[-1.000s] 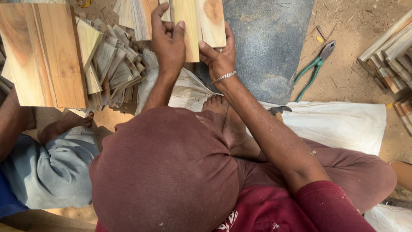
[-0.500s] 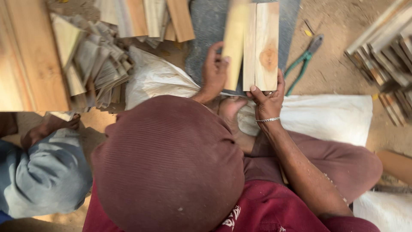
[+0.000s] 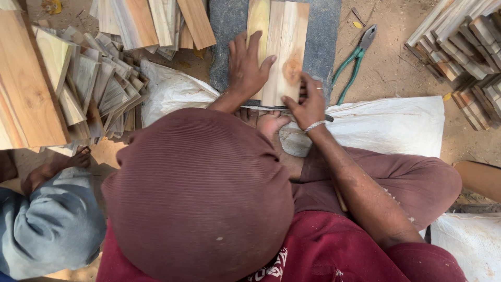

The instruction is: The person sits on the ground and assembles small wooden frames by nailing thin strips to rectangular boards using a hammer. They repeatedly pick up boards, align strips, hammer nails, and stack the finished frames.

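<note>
Two or three pale wooden slats (image 3: pixel 286 44) lie side by side, lengthwise, on a dark grey slab (image 3: pixel 324 31) in front of me. My left hand (image 3: pixel 247 67) presses flat on their left side with the fingers spread. My right hand (image 3: pixel 309 103), with a bracelet on its wrist, grips their near end. My bare foot (image 3: pixel 271 124) rests just below the slats. My maroon cap fills the lower middle of the view.
Green-handled pliers (image 3: pixel 355 60) lie on the dirt right of the slab. A white sack (image 3: pixel 389 125) is spread under my legs. Heaps of slats (image 3: pixel 99 89) and boards (image 3: pixel 151 21) lie at the left, sticks (image 3: pixel 464 47) at the right. Another person in grey (image 3: pixel 47 230) sits lower left.
Both hands have carried the slats from the heap at the upper left over to the right and laid them down on the grey slab.
</note>
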